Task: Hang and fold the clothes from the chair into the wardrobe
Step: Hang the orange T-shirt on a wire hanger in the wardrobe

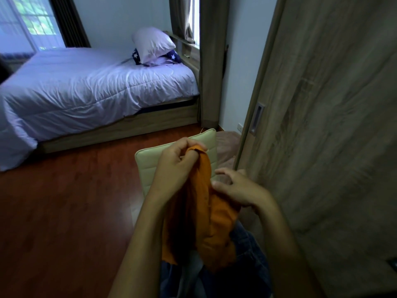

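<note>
An orange garment (202, 211) hangs bunched in front of me, over the cream padded chair (150, 160). My left hand (176, 162) pinches the garment's top edge and holds it up. My right hand (238, 188) rests against the garment's right side with fingers spread and curled; whether it grips cloth I cannot tell. Blue denim clothes (247, 250) and a grey piece lie on the chair seat under the orange garment. The wardrobe's wood-grain sliding door (322, 104) stands right beside my right hand, with a recessed handle (256, 118).
A bed (86, 91) with a white duvet and stacked pillows (152, 44) fills the left and back. Red-brown wood floor (64, 211) lies between bed and chair. A brownish cloth (227, 145) sits behind the chair. A curtain (211, 61) hangs by the window.
</note>
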Tool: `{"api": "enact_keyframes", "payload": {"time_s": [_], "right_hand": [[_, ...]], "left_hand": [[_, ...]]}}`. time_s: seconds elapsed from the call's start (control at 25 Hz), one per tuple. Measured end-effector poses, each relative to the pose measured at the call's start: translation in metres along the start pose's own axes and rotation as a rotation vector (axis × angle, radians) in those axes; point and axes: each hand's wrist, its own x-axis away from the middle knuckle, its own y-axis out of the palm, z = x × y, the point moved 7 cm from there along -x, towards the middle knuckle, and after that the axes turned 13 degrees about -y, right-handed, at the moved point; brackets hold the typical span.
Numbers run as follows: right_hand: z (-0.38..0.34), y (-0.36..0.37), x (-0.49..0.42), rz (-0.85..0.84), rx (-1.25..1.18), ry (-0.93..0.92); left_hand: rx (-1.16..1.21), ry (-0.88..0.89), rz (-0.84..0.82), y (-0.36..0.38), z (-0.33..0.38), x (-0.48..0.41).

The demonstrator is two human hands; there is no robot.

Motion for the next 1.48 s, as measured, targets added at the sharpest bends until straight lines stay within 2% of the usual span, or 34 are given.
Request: {"api": "enact_keyframes", "payload": {"time_s": [0.12,0.2,0.24,0.32,0.44,0.56,0.64,0.68,0.88,1.08,1.16,1.24,1.4,1.48], "right_hand": [[-0.014,0.027,-0.005,-0.113,0.043,-0.203],[-0.010,0.044,-0.001,-0.149,-0.079,-0.216],[-0.005,0.046,0.002,-0.099,-0.103,-0.197],[0.010,0.037,0.007,0.117,-0.052,-0.102],[0.021,0.001,0.036,0.509,0.165,0.026],[0.002,-0.042,0.092,0.955,0.106,-0.059],[-0.012,-0.057,0.129,1.164,-0.028,-0.118],[-0.017,-0.060,0.146,1.243,-0.061,-0.141],[-0.025,-0.068,0.222,1.475,-0.038,-0.135],[-0.036,-0.097,0.294,1.659,0.035,-0.110],[-0.040,-0.116,0.326,1.755,0.075,-0.116],[-0.042,-0.135,0.362,1.844,0.118,-0.131],[-0.031,-0.170,0.431,1.864,0.201,-0.170],[-0.006,-0.188,0.461,1.862,0.175,-0.147]], "left_hand": [[-0.014,0.032,-0.012,0.000,0.010,0.006],[-0.024,0.068,0.005,-0.002,0.016,0.010],[-0.026,0.086,0.016,-0.005,0.017,0.011],[-0.048,0.123,0.063,-0.017,0.017,0.012],[-0.122,0.082,0.267,-0.051,-0.002,0.013],[-0.433,-0.048,0.370,-0.066,-0.024,0.023],[-0.639,-0.074,0.296,-0.057,-0.031,0.034],[-0.667,-0.051,0.252,-0.050,-0.032,0.041],[-0.517,0.139,0.063,-0.022,-0.016,0.064],[-0.420,0.287,0.112,0.012,0.055,0.074],[-0.425,0.320,0.063,0.032,0.086,0.077],[-0.313,0.316,-0.096,0.060,0.110,0.084],[0.175,0.071,-0.491,0.131,0.143,0.119],[0.304,-0.012,-0.528,0.165,0.162,0.136]]}}
